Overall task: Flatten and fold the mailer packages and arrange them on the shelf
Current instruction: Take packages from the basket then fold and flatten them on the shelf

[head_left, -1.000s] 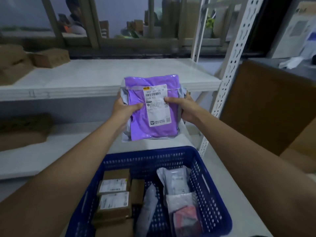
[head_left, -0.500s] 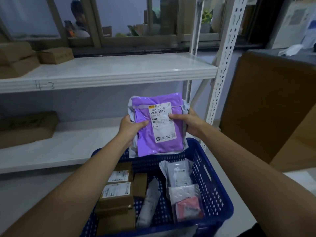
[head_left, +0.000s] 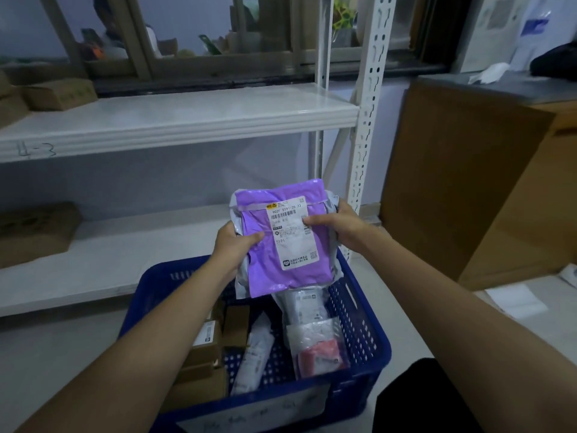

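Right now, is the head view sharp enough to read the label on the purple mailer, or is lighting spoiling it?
Head view: dim, bluish light; label large print readable, small print blurred; purple mailer fairly sharp; shelf edges bowed by the wide lens.

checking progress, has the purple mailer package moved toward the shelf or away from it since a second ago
Yes. The purple plastic mailer package, held by both hands, came down and away from the white metal shelf, now over the blue plastic basket.

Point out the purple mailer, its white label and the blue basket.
Purple plastic mailer package [head_left: 265, 270]: head view, lower left face.
White shipping label [head_left: 293, 242]: head view, label middle.
Blue perforated plastic basket [head_left: 359, 326]: head view, right wall.
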Demonstrator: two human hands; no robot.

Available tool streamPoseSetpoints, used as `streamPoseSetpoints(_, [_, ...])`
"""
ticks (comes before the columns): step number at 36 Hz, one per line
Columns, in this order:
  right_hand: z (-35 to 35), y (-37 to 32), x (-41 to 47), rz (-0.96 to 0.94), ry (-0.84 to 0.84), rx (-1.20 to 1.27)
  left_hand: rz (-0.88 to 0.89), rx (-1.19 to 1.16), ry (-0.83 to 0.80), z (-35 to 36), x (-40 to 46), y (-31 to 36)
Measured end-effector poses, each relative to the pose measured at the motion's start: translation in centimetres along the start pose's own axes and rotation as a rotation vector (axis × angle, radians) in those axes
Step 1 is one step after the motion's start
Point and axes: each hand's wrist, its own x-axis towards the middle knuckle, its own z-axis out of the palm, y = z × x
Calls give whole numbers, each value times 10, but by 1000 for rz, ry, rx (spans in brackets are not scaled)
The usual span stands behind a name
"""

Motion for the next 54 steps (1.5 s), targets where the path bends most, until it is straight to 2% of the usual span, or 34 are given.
streamPoseSetpoints(4, [-7, 36, -2, 45, -19, -37, -73, 43, -58, 5, -2, -36])
streamPoseSetpoints(8, [-16, 85, 6, 69, 63, -46, -156, 143, -107, 10, 2, -68])
streamPoseSetpoints(12, [-22, 129, 15, 101, 103, -148, -216, 192, -97, 15, 5, -109])
streamPoseSetpoints(19, [-22, 189, 38, 177, 78, -343, -329, 315, -114, 19, 18, -187])
streamPoseSetpoints(32, [2, 282, 90, 333, 69, -280, -414, 456, -93, 8, 68, -301])
streamPoseSetpoints(38, [34, 313, 124, 311, 66, -347, -454, 478, 84, -1, 93, -321])
streamPoseSetpoints(44, [80, 340, 154, 281, 16, -350, -560, 359, 278, -15, 116, -343])
streamPoseSetpoints(47, [97, 361, 162, 274, 14, -381, -617, 366, 278, -16, 129, -354])
streamPoseSetpoints(54, [108, 396, 176, 238, 101, -496, -653, 547, 201, -21, 152, -386])
